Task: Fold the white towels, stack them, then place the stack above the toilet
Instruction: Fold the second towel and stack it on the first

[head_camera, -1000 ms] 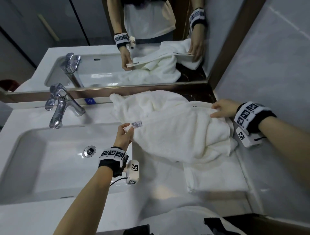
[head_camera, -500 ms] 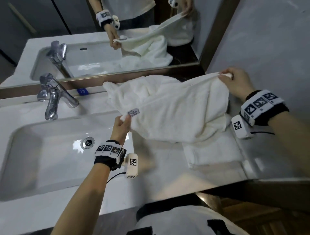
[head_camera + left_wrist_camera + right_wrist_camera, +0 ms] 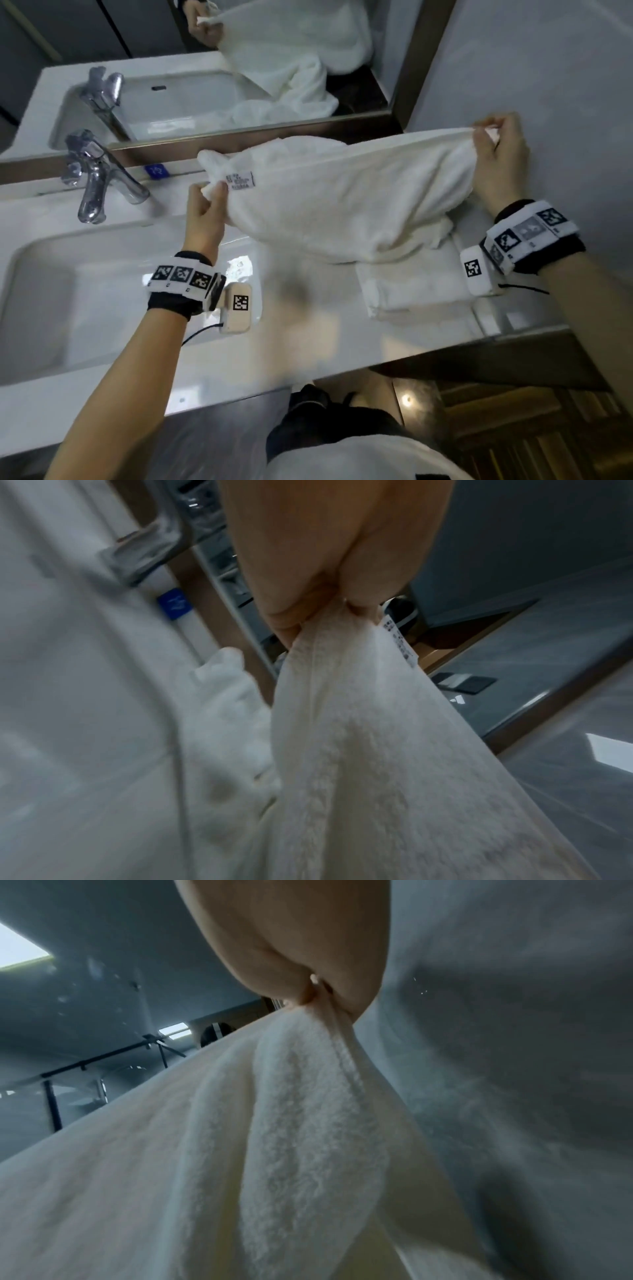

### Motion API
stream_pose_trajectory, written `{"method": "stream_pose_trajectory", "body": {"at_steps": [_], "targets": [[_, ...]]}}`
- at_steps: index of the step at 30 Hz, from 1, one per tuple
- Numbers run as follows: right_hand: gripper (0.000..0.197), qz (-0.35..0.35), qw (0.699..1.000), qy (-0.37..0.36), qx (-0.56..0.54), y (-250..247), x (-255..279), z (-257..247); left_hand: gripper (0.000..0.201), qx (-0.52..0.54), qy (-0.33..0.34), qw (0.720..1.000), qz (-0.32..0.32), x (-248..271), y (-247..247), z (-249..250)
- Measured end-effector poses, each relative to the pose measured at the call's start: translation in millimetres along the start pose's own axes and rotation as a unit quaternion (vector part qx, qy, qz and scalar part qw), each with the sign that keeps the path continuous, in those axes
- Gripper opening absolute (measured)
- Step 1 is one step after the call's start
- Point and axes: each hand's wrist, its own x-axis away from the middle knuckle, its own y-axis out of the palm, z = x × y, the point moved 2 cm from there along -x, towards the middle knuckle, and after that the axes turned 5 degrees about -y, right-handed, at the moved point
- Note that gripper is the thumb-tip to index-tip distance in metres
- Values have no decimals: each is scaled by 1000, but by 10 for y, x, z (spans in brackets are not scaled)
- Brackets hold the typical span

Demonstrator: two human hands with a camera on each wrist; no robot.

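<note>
Head view, L hand [image 3: 205,219] & R hand [image 3: 498,161] pinch 1 towel [image 3: 342,202], 1 folded towel [image 3: 411,284] below

Print on the care label [image 3: 240,180] too small to read. Fingertips of the left hand [image 3: 204,217] buried in the bunched corner of the held towel [image 3: 342,202]; same in the left wrist view, where fingertips [image 3: 291,615] sink into the cloth and blur smears the faucet [image 3: 143,558]. Right hand [image 3: 498,161] grip partly covered by the towel corner; in the right wrist view, only the heel of the palm [image 3: 291,947] visible. Folded towel [image 3: 411,287] on the worktop [image 3: 308,325] partly hidden under the drooping cloth. Mirror [image 3: 205,68] reflection cut off at the top edge.
</note>
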Motion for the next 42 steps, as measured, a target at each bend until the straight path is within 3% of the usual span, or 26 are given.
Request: {"method": "stream_pose_trajectory", "body": {"at_steps": [2,5,11,14,19,24,28,35,42], "targets": [[29,44,999,-9,-24,-119,-20,-92,5,14,57,998,12,47,39,333],[31,96,994,-34,-36,-326,-66,-250,11,6,137,989,51,142,100,825],[30,123,987,-67,-80,-585,-68,-541,22,-31,205,971,119,448,-19,1290],[29,105,984,-90,-115,-587,-23,-585,28,-59,179,972,143,517,-129,1233],[27,18,992,-63,-108,-378,20,-385,27,-100,82,980,150,612,-252,769],[26,-53,996,-53,-52,-168,96,-148,41,-168,35,974,150,565,-317,286],[23,-90,995,-17,-27,-34,77,38,16,-177,22,978,108,407,-288,69],[23,-104,994,39,5,257,-102,303,13,-194,-3,979,60,-155,-132,-215],[26,-79,995,67,17,622,-557,251,15,-202,1,978,59,-880,-14,-95]]}}
